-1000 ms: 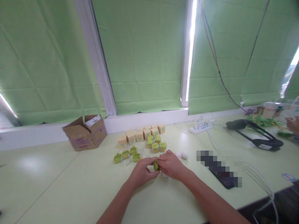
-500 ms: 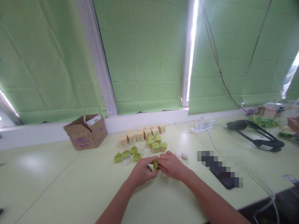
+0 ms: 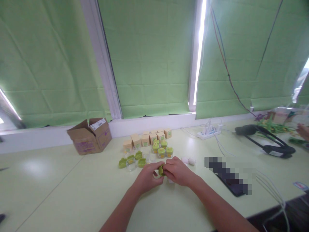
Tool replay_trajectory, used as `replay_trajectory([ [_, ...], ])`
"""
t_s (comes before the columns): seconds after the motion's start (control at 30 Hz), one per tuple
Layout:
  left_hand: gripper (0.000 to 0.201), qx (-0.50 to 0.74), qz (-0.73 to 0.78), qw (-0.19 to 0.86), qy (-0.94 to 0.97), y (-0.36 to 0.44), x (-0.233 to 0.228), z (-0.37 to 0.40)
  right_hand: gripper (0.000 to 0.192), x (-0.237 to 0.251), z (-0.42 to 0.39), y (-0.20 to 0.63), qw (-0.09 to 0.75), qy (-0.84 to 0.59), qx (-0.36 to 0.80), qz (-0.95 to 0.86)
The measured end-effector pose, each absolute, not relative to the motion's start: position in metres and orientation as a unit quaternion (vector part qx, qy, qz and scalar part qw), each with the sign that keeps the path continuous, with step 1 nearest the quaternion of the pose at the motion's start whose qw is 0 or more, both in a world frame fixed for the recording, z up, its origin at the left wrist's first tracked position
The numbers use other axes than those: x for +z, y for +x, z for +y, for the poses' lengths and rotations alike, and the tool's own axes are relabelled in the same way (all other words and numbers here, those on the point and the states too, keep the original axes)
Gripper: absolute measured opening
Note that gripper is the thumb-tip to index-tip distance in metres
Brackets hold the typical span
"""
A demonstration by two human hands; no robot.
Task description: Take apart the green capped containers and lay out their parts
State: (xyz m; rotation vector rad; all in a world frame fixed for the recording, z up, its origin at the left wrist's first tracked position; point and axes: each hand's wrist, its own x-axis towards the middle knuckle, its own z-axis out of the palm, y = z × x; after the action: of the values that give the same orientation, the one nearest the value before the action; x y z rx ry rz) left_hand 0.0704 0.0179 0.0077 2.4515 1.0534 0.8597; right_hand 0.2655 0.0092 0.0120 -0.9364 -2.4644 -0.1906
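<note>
My left hand (image 3: 147, 178): curled, fingertips pinching one side of the green lid (image 3: 161, 170).
My right hand (image 3: 177, 171): closed on the lid's other side, knuckles up.
Green lid: small, rounded, smooth plastic, held between both my hands just above the table (image 3: 60, 190).
Table: pale green, glossy.
Jars (image 3: 162, 150): small clear pots with green lids and yellow labels, print too small to read, just beyond my hands.
Loose lids (image 3: 131, 161): same green plastic, beside the jars.
Small boxes (image 3: 145, 139): tan card cubes in a row behind the jars.
Cardboard box (image 3: 90, 140): brown, open flaps, white sticker, purple print unreadable.
</note>
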Motion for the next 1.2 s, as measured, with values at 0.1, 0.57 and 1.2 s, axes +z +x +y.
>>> replay_trajectory([
  [0.1, 0.052, 0.31, 0.376, 0.171, 0.856, 0.07, 0.007, 0.018, 0.014, 0.009, 0.011, 0.266, 0.252, -0.343, -0.072, -0.902],
  [0.57, 0.051, 0.306, 0.386, 0.17, 0.854, 0.071, 0.008, 0.017, 0.013, 0.002, 0.016, 0.265, 0.268, -0.361, -0.122, -0.885],
  [1.2, 0.05, 0.319, 0.397, 0.178, 0.842, 0.066, 0.003, 0.023, 0.017, 0.0, 0.017, 0.268, 0.297, -0.374, -0.121, -0.87],
])
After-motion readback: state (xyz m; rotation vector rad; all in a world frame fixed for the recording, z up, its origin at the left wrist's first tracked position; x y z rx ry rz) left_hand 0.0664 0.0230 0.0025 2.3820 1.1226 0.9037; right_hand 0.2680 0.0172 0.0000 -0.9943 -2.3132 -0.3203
